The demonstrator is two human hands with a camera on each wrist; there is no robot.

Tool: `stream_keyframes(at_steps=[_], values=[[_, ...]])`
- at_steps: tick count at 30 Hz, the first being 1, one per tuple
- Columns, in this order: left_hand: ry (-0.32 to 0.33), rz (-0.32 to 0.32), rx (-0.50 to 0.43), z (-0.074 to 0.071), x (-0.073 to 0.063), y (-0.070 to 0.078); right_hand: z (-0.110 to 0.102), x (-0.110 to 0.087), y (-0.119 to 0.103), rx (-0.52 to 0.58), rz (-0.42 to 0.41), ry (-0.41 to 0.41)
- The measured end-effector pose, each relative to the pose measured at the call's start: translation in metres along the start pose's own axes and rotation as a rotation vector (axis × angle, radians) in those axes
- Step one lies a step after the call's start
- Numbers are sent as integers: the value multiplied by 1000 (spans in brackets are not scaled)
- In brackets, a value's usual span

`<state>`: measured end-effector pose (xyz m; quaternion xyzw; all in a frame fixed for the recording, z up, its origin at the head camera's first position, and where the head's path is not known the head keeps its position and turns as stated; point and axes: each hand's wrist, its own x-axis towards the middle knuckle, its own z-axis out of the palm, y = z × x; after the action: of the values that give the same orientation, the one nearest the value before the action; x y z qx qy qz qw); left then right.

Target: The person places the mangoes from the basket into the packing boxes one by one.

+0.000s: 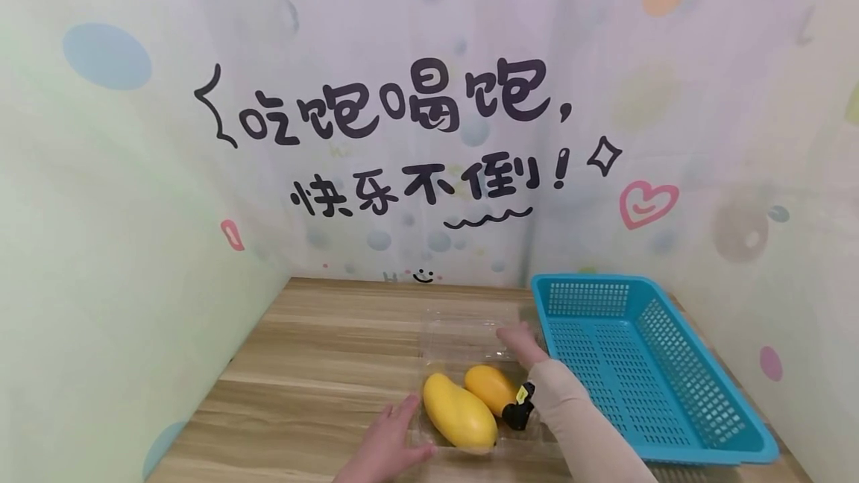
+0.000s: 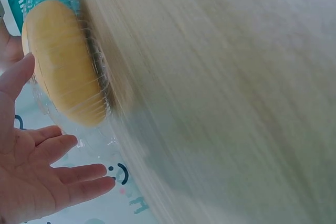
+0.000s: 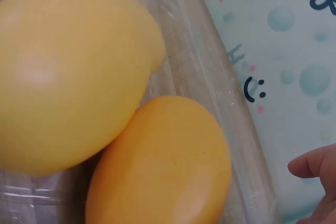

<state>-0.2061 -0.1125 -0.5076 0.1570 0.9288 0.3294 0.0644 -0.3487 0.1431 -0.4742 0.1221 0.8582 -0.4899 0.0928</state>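
Note:
A clear plastic clamshell box (image 1: 436, 334) lies on the table with its lid laid back toward the wall. Inside it are a large yellow mango (image 1: 459, 414) and a smaller, more orange mango (image 1: 488, 387), side by side. Close by the box's left side is my left hand (image 1: 385, 442), its fingers spread and fairly straight, as the left wrist view shows. My right hand (image 1: 520, 341) reaches over to the lid's right edge. In the right wrist view its thumb (image 3: 310, 163) extends apart from the box, and most of that hand is out of frame.
A blue perforated plastic basket (image 1: 620, 364) stands to the right of the box, with the right forearm (image 1: 584, 423) overlapping its near-left edge. A black wrist camera (image 1: 518, 414) hangs over the smaller mango. A printed curtain (image 1: 376, 244) borders the wooden table's (image 1: 302, 364) back.

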Motion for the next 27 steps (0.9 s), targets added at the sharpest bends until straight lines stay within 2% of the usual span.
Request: stream_keyframes(at_steps=[2,5,12,16,19,27], values=[[1,-2,2,0,0,0,0,2,5,92,35,-35],[3,7,8,0,0,1,2,5,11,167,61,-6],[3,12,8,-1,0,2,9,28,32,246,-3,89],[-5,13,4,-2,0,2,2,14,20,306,16,117],[-11,12,4,-2,0,2,-3,5,14,350,0,119],[-6,10,14,-3,1,2,-8,0,6,367,10,110]])
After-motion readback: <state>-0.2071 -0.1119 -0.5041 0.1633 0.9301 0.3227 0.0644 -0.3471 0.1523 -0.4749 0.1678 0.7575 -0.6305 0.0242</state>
